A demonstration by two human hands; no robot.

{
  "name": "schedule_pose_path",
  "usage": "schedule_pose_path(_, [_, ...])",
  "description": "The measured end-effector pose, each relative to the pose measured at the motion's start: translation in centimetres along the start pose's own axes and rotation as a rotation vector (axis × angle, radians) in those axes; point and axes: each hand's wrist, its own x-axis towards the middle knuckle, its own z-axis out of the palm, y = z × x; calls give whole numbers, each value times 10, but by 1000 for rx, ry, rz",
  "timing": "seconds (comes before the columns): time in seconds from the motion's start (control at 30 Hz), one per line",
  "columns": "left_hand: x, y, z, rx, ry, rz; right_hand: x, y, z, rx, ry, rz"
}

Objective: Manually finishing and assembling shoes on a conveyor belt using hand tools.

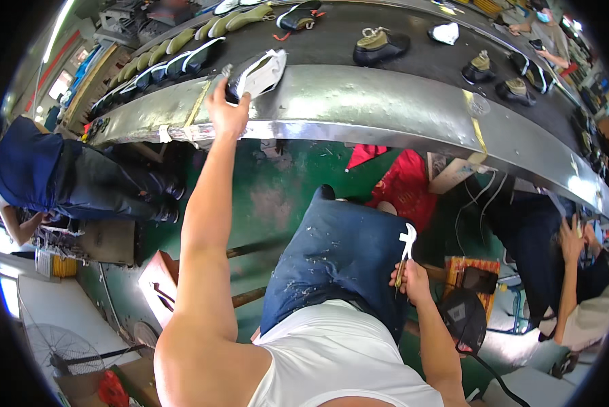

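Observation:
Reaching up to the belt's near edge, my left hand (228, 112) has its fingers and thumb around the near end of a shoe (262, 74). This shoe has a white underside and a dark side, and it lies tilted on the metal rim. Low by my right thigh, my right hand (415, 281) is closed round the handles of lasting pincers (407, 245). Their bright, hooked head points upward. A row of dark shoes with white edges (175, 68) lies left of my left hand, with olive pieces (182, 41) behind it.
The dark conveyor belt (325, 47) has a broad metal rim (358, 95) across my front. More shoes on lasts (379, 46) stand to the right. Co-workers are at the left (67, 163) and right (576, 271). A red cloth (406, 190) lies under the belt.

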Motion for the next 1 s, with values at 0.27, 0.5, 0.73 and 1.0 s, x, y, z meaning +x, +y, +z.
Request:
schedule_pose_path(0.27, [-78, 115, -133, -664, 51, 527, -21, 10, 0, -27, 22, -125])
schedule_pose_path(0.5, [-231, 104, -65, -929, -828, -339, -68, -39, 31, -227, -23, -324])
schedule_pose_path(0.73, [-274, 105, -38, -887, -1125, 19, -91, -82, 48, -255, -306, -12])
schedule_pose_path(1.0, [-267, 109, -43, -877, -1282, -105, -60, -99, 50, -205, -380, 19])
